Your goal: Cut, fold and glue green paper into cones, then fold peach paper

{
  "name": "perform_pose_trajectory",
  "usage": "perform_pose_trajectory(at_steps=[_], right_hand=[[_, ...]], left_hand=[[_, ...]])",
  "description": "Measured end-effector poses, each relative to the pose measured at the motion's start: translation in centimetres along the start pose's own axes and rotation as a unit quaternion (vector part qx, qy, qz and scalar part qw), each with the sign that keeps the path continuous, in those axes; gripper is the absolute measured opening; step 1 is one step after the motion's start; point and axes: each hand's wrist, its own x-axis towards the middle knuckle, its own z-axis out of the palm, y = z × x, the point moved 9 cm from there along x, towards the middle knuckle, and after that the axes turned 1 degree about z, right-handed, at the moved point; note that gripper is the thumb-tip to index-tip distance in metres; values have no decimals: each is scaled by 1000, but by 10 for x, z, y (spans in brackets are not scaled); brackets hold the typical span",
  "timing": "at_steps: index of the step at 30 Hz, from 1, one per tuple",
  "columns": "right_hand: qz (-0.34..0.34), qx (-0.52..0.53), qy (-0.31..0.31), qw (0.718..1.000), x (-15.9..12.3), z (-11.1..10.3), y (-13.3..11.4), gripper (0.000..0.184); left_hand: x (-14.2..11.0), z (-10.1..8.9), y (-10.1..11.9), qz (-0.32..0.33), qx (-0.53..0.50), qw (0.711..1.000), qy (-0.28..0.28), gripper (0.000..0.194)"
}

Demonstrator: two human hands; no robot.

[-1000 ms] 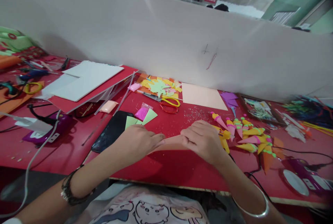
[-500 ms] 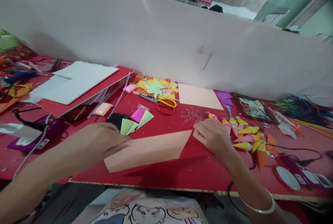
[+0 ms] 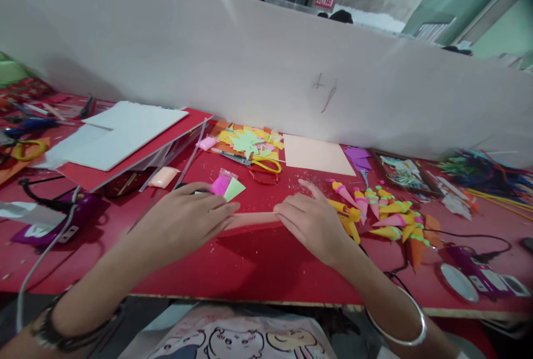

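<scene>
A peach-coloured sheet of paper [image 3: 255,219] spans the gap between my hands above the red table, seen as a narrow strip. My left hand [image 3: 187,215] has its fingers closed on the left end. The other end is pinched by my right hand [image 3: 310,220], whose index finger points up. Behind my right hand, a yellow glue gun [image 3: 348,215] is partly hidden. Beyond my left hand lie a pink packet [image 3: 220,184] and a green paper piece [image 3: 234,189], partly covered.
Yellow-handled scissors [image 3: 265,165] rest by paper scraps [image 3: 247,139]. Another peach sheet [image 3: 318,154] lies against the white partition [image 3: 250,70]. Several small decorated paper cones [image 3: 391,220] are at the right. White boards [image 3: 129,131] are stacked left. Purple power strips [image 3: 478,270] and cords flank the work area.
My right hand has moved left and taken hold of the peach sheet's right end. The sheet has risen and tipped from a broad face to a thin strip. The yellow glue gun now shows.
</scene>
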Motion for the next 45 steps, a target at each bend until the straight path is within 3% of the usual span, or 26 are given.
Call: perform_pose_trajectory(at_steps=[4,7,11,15,21,25,27,30,32,36,39,45], right_hand=[[3,15,4,1000,7,1,-7,29],[36,94,-10,995,10,2,-5,28],[59,229,-43,971,5,3,-1,27],[74,274,-43,958,-3,-4,6,32],[106,255,-53,960,-19,-10,26,33],[116,236,-59,963,-26,-11,36,30],[107,229,-57,966,-25,-12,35,28],[65,213,-61,973,-20,-13,25,26],[39,193,-61,978,-16,-14,17,26],[17,95,-40,995,-9,-18,7,25],[3,29,-1,1000,-2,-20,-6,22],[-71,112,63,989,11,-22,-31,16]], left_hand=[[22,-2,26,17,58,997,36,21],[32,-7,38,35,66,994,84,23],[32,-13,41,57,70,988,126,22],[24,-16,33,59,86,982,154,22],[4,-10,3,54,132,983,117,20],[-4,-9,-28,-5,173,983,54,23],[-5,-13,-36,-40,145,987,48,23],[0,-17,-22,-24,36,997,63,17],[4,-11,-2,17,-23,999,35,27],[8,1,28,69,-88,994,-17,23],[12,5,33,53,-113,992,-30,30],[16,-2,31,16,-135,991,15,32]])
